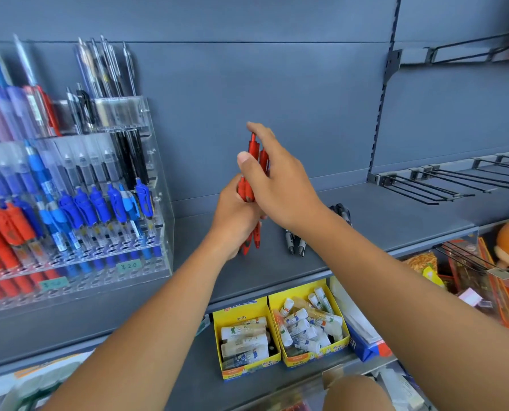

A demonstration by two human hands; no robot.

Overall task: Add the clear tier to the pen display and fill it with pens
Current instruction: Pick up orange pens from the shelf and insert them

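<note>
– Here, where are the red pens (253, 149) held?
– Upright above the shelf (389, 221), beside the pen display (165, 232); gripped low by the left hand (234, 216), pinched higher by the right hand (281, 185).

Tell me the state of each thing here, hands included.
Left hand: grips the red pens low.
Right hand: holds the bunch's top.
Red pens: bunched, upright.
Black pens: lying on the shelf.
Pen display: standing, stocked with pens.
Yellow boxes: open, part filled.
</note>
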